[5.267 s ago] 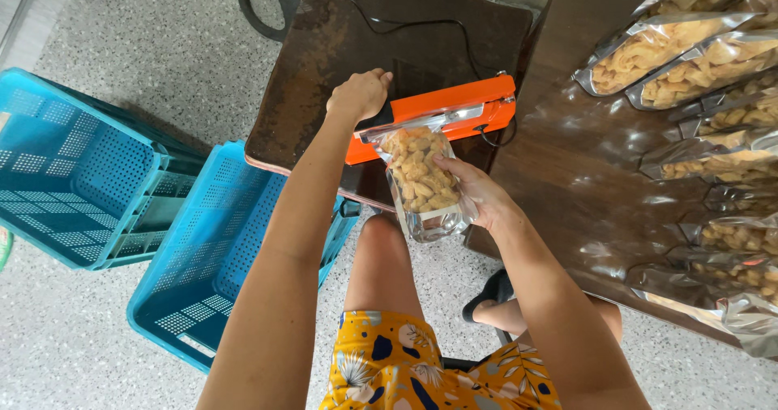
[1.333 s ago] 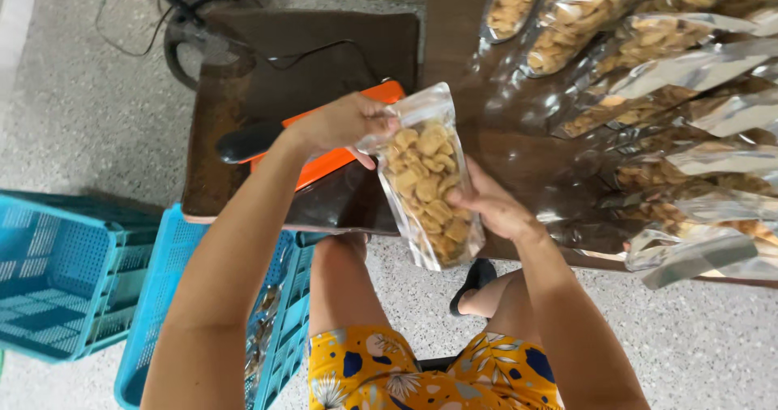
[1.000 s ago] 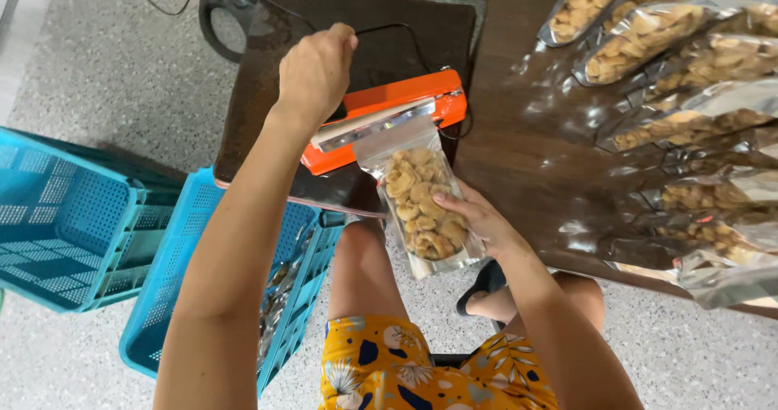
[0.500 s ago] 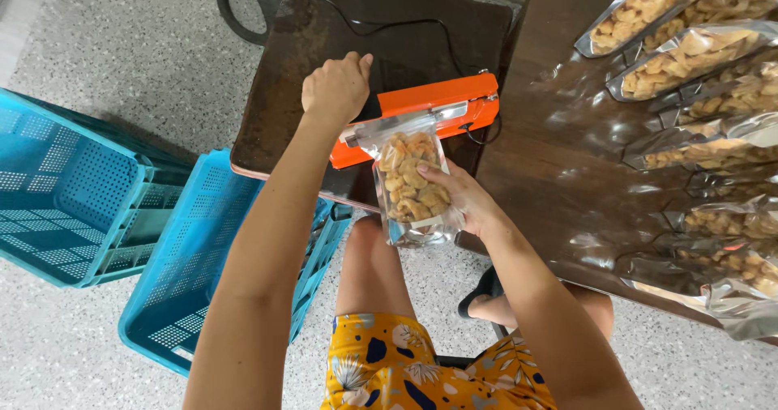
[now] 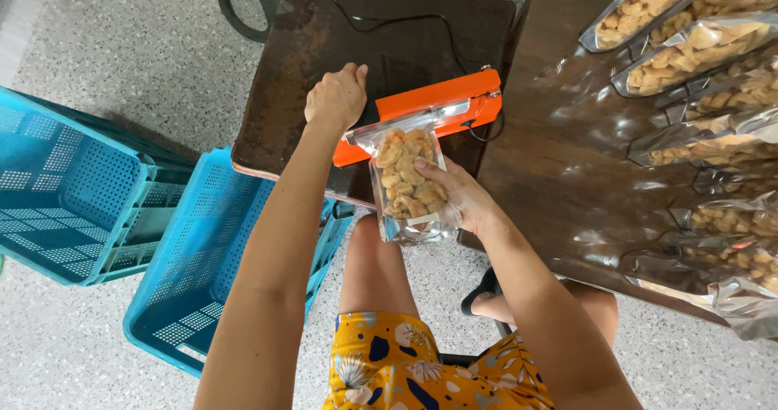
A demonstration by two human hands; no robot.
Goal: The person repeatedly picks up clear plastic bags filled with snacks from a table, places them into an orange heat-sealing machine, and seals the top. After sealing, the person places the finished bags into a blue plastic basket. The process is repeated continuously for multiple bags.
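Two hands: both the person's own, reaching forward over bare knees and yellow flowered shorts (image 5: 421,369).
Right hand (image 5: 458,199): fingers curled around the side of a clear pouch of pale snack pieces (image 5: 408,185), gripping it at its middle. Half a second ago it held the pouch in much the same way; the grip has hardly changed.
Pouch position: upright in front of the knees, its top edge lying in the mouth of the orange sealer (image 5: 421,114), its silvery bottom hanging past the near edge of the small dark surface (image 5: 324,45). A second or so before, the pouch was lifted clear of the sealer and turned to face the camera; now its top is back at the sealing bar.
Left hand (image 5: 335,98): closed into a loose fist, pressing down at the left end of the sealer's arm; whether it wraps the handle or only pushes on it, I cannot tell. It sat in this spot half a second ago too.
Crates: two blue plastic crates (image 5: 89,207) on the speckled floor to the left, one leaning against the other.
Long dark surface (image 5: 559,159): to the right, carrying a row of filled pouches (image 5: 697,45) laid flat side by side.
Far end: a black cord (image 5: 389,23) runs from the sealer across the small surface.
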